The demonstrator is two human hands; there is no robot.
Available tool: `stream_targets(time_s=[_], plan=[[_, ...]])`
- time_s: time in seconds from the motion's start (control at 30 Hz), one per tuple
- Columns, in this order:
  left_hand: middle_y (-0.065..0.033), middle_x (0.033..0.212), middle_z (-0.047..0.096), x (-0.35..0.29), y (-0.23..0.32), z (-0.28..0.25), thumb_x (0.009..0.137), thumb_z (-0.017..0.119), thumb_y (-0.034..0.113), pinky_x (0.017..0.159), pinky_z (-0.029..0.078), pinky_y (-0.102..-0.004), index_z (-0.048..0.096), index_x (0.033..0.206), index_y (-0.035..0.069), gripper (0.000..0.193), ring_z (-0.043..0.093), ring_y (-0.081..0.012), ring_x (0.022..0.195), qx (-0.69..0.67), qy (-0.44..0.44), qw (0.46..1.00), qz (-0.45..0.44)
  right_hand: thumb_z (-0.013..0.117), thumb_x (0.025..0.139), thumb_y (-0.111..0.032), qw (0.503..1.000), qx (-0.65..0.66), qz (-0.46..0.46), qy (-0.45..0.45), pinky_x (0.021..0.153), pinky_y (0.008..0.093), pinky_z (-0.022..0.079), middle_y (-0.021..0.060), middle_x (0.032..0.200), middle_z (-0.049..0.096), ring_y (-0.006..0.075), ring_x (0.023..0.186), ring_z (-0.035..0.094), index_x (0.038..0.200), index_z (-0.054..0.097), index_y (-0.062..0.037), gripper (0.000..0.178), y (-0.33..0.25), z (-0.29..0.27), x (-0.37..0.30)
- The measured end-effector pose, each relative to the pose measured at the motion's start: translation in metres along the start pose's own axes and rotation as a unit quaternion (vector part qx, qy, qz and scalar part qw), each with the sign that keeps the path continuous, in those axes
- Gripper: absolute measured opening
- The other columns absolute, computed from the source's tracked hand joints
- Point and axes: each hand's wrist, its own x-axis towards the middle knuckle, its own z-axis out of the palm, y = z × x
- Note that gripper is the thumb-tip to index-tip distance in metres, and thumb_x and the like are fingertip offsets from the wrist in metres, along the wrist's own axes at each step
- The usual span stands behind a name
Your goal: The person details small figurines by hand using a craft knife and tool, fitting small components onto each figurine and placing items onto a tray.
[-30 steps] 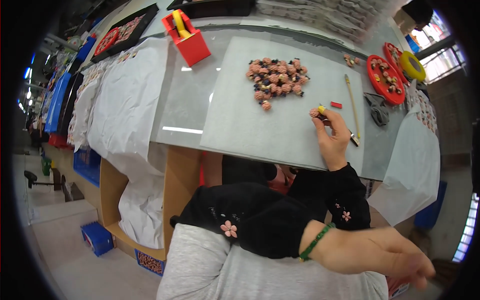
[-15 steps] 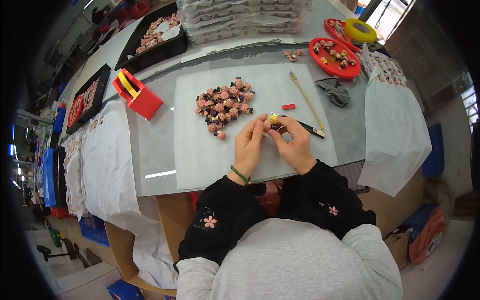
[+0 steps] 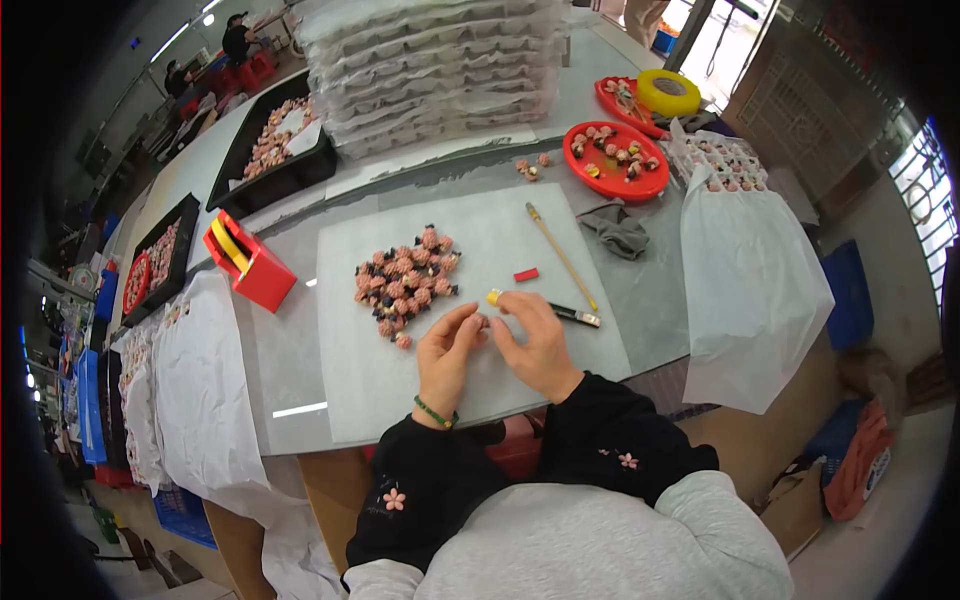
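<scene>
Head view: our two hands meet over the pale mat (image 3: 360,400), around one pink piece (image 3: 483,322).

Above the mat's nearer half, our left hand (image 3: 445,350) pinches that piece narrowly between thumb and finger; our right hand (image 3: 535,345) stands beside it, thumb parted from fingers, and whether it touches we cannot tell. A heap of similar pieces (image 3: 405,282) lies on the mat's left half; a red block (image 3: 525,275) and a black-handled tool (image 3: 577,316) lie on its right. We judge the piece light, stiff and grippy with its bumps, its small details perhaps fragile, so best held by the rounded body.
</scene>
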Motion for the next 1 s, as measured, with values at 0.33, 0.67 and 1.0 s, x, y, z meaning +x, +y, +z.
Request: stream_targets(time_s=[0.33,0.67,1.0], plan=[[-0.0079,0.095,0.057,-0.007,-0.001,0.006,0.087,0.047,0.007,0.071,0.044,-0.0224,0.050,0.109,-0.005,0.026,0.053,-0.0112,0.083,0.031,0.055,0.997,-0.033,0.058,0.069,-0.002,1.000,0.004,0.000,0.001,0.071,0.0346,0.042,0.0113,0.086,0.056,0.0269,0.079,0.054,0.090,0.056,-0.0005,0.021,-0.002,-0.022,0.002],[-0.0081,0.093,0.058,-0.006,0.000,0.005,0.086,0.050,0.008,0.071,0.044,-0.0215,0.052,0.107,-0.007,0.026,0.054,-0.0113,0.079,0.097,0.047,0.993,-0.051,0.059,0.067,0.001,1.000,-0.002,0.000,-0.009,0.073,0.0357,0.040,0.0100,0.086,0.056,0.0257,0.080,0.054,0.087,0.057,-0.0019,0.020,-0.002,-0.020,0.000],[-0.0115,0.102,0.057,0.005,0.001,0.003,0.084,0.052,0.007,0.080,0.045,-0.0261,0.049,0.111,-0.005,0.030,0.056,-0.0159,0.091,-0.054,-0.004,0.998,-0.045,0.061,0.067,0.000,0.978,-0.202,0.035,-0.018,0.074,0.0350,0.042,0.0130,0.095,0.057,0.0291,0.084,0.053,0.092,0.058,0.0004,0.024,0.015,-0.032,0.002]])
